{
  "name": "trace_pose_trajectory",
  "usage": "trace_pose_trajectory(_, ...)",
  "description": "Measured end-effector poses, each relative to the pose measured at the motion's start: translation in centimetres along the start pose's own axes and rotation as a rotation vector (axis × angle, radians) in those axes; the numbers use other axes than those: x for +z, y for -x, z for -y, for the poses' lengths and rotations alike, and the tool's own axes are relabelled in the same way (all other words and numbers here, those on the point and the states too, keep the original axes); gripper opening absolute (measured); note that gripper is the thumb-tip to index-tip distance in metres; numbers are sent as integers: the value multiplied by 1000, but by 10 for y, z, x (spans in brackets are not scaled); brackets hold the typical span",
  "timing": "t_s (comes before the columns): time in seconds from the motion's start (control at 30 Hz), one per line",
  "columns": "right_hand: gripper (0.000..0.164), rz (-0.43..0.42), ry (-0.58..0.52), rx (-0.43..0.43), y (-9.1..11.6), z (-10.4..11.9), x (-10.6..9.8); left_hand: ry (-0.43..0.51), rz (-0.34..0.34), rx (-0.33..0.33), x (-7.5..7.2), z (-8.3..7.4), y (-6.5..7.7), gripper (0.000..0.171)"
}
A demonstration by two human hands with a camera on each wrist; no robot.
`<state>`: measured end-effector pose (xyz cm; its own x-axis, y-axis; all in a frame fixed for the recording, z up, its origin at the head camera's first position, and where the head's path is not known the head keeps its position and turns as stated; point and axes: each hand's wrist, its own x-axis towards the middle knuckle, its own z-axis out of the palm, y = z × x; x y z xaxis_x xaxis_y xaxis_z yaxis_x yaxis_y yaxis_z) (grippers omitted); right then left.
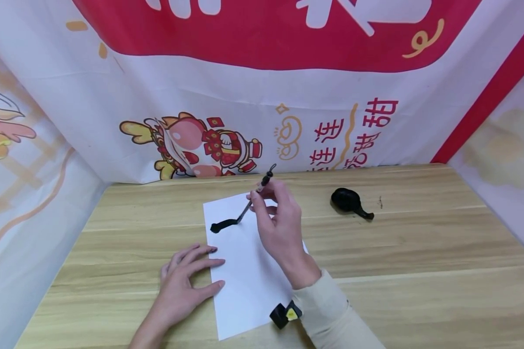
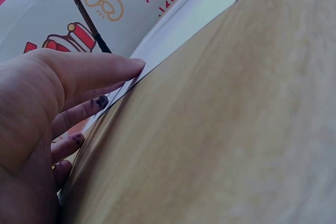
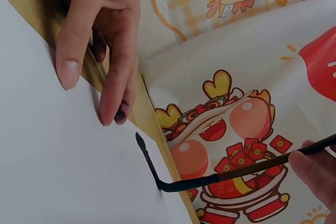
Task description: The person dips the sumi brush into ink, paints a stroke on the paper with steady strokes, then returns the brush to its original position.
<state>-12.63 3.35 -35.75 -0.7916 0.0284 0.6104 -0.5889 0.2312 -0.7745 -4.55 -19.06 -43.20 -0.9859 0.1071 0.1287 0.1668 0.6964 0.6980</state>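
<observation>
My right hand [image 1: 281,230] pinches an ink brush [image 1: 246,208] between thumb and fingers, the brush slanting down to the left. Its dark tip, bent in the right wrist view, meets a white sheet of paper [image 1: 244,281] at the right end of a thick black ink stroke [image 1: 223,225]. That stroke lies near the sheet's top left corner. With fingers spread, my left hand [image 1: 181,286] rests at the paper's left edge, thumb and fingertips on the sheet. Dark smudges mark some left fingertips [image 2: 101,101].
A glossy black dish with a short handle [image 1: 346,199] lies on the wooden table [image 1: 419,232] to the right, small dark specks beside it. A black and yellow object [image 1: 285,314] sits at my right cuff. Printed cloth [image 1: 244,87] hangs behind and along both sides.
</observation>
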Motion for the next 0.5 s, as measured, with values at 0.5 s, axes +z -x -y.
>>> trace_pose_trajectory(0.5,16,-44,25,-32,-3,-4,-6,7,3,5,0,1,0,39)
